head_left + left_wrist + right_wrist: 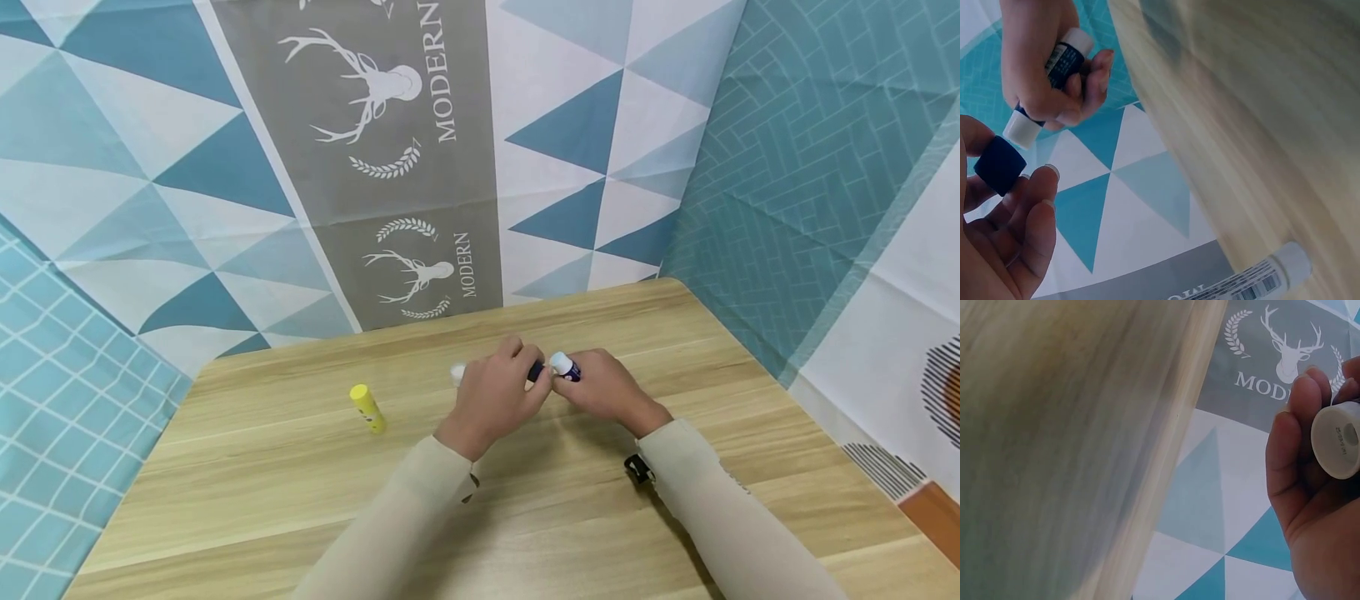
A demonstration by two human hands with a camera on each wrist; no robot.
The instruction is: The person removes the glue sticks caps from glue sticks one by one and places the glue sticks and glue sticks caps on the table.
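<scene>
My left hand [495, 393] pinches a dark blue cap [1000, 165] between thumb and fingers. In my right hand [606, 385] is a blue glue stick [1066, 65] with white ends, gripped round its labelled middle. Cap and stick are apart, with a small gap between them in the left wrist view. The hollow white base of the stick [1337, 440] faces the right wrist camera. A white glue stick [457, 373] stands partly hidden behind my left hand; its barcode label shows in the left wrist view. To the left, a yellow glue stick [367, 408] is upright on the table.
The wooden table [285, 492] reaches back to a patterned cloth wall [555, 208] with triangles and deer heads. Tiled-pattern cloths hang at both sides. A small black item [637, 469] is at my right cuff.
</scene>
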